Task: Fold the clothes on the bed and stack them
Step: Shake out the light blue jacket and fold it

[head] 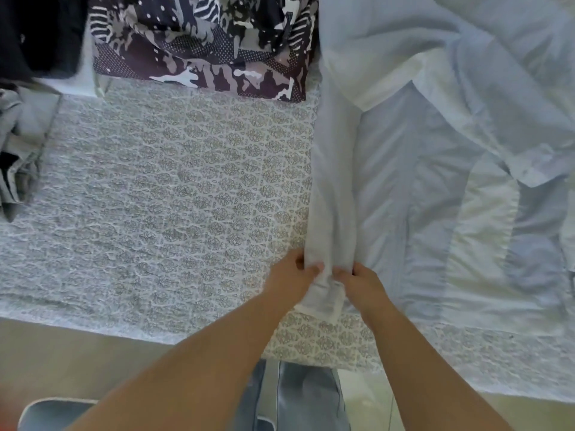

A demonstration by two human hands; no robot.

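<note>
Both hands, left hand and right hand, pinch the pale shirt's sleeve near its cuff. The sleeve fold is underway. Next, it likely needs laying across the shirt body.

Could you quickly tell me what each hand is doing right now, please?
Left hand: grip closed on the light blue shirt's sleeve, near the cuff.
Right hand: grip closed on the same sleeve.

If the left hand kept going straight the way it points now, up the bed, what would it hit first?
The left hand already grips the pale blue shirt's sleeve beside the right hand. Going straight up, it would probably slide along that sleeve over the bedsheet, then meet the dark patterned garment. Depth is unclear.
</note>
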